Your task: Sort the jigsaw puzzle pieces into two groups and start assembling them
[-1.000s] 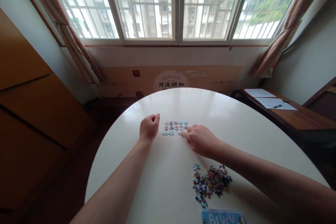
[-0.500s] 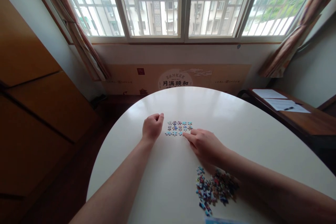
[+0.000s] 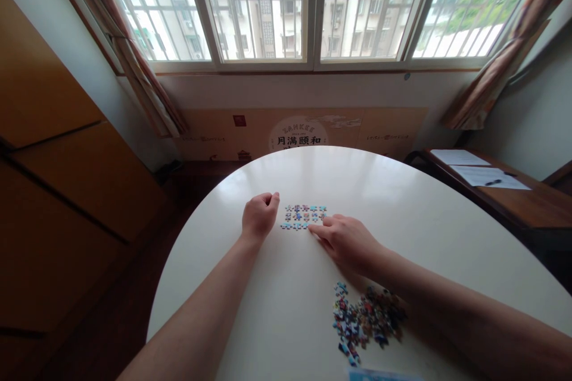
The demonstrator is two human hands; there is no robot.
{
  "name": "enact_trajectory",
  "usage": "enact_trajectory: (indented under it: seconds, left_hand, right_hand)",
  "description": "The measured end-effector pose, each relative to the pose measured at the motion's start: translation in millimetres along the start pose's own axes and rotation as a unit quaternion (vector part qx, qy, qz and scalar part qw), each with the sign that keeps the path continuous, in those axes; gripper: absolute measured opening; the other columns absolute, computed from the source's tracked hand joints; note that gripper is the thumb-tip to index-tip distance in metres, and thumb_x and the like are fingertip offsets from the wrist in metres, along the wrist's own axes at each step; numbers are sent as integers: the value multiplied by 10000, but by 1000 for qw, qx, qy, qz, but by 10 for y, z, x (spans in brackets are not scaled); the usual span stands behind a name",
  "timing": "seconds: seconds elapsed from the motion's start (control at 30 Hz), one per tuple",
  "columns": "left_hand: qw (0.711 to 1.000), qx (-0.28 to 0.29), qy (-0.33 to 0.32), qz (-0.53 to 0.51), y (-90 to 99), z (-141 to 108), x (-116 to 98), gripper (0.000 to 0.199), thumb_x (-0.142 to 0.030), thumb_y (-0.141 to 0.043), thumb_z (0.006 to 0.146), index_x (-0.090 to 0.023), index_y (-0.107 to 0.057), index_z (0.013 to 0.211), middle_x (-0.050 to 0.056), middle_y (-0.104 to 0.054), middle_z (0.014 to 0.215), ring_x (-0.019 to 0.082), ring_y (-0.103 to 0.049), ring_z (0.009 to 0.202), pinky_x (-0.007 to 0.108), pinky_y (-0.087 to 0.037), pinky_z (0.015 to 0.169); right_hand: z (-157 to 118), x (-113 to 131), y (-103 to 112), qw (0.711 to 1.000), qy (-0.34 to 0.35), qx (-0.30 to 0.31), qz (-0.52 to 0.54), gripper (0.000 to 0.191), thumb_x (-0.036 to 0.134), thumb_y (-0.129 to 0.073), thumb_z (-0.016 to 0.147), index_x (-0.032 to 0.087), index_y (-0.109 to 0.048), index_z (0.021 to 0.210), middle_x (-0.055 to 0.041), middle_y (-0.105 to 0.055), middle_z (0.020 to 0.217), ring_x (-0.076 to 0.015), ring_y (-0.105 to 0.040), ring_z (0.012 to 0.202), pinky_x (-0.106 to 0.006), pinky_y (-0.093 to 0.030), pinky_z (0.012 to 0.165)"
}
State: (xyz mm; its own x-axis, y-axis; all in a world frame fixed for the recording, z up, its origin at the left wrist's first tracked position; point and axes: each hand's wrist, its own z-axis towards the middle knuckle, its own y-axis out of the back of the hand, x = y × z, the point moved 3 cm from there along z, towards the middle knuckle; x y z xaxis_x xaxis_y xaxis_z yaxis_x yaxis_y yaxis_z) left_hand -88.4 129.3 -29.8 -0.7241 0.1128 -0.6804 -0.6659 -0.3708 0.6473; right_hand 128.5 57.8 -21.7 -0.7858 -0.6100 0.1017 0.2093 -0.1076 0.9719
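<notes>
Small jigsaw puzzle pieces (image 3: 306, 216) lie in three short rows on a white round table (image 3: 277, 321). My left hand (image 3: 260, 214) rests just left of these rows, curled into a fist with its thumb side up; nothing shows in it. At the right end of the nearest row, my right hand (image 3: 346, 238) has its fingertips down on a light-blue jigsaw piece (image 3: 306, 226). Its other fingers are folded in, and part of the piece is hidden beneath the fingertip. Nearer me, a loose pile of jigsaw pieces (image 3: 369, 315) lies below my right forearm.
A blue flat item (image 3: 379, 375) shows at the bottom edge, by the pile. To the right stands a brown wooden table (image 3: 552, 202) with papers (image 3: 489, 177) and a dark pen. Barred windows and a printed cardboard panel (image 3: 393, 131) are beyond the table.
My right hand has shifted slightly left, its fingertips now closer against the end of the nearest row. My left fist stays in place.
</notes>
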Motion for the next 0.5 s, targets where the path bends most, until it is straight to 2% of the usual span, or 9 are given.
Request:
enact_trajectory:
  seconds: [0.23,0.33,0.43,0.5]
  left_hand:
    - [1000,1,-4,4,-14,12,20,445,-465,-458,863,-217,-367,505,-32,-324,491,135,-335,517,294,-254,564]
    - [1000,0,-6,4,-11,11,18,447,-469,-460,860,-217,-359,504,-31,-320,493,134,-324,519,297,-250,563]
    - [1000,0,-6,3,-7,7,7,450,-467,-461,859,-217,-341,503,-32,-306,496,132,-316,520,299,-248,563]
    - [1000,0,-5,-1,-4,6,-4,447,-463,-460,858,-217,-337,505,-34,-298,499,131,-314,520,298,-248,562]
  right_hand:
    - [-2,19,2,1000,8,-12,6,136,230,-574,975,241,-709,995,-23,-688,809,-169,-543,747,-303,-286,648]
    - [-6,12,10,999,20,-27,4,203,179,-568,952,242,-720,1070,-23,-699,796,-169,-544,733,-302,-303,651]
    - [-30,-24,135,998,21,-61,6,317,136,-506,964,240,-715,1180,-33,-716,813,-173,-560,741,-306,-333,664]
    - [-62,-51,282,997,20,-63,29,300,161,-493,984,242,-745,1124,-40,-726,836,-173,-583,763,-306,-361,679]
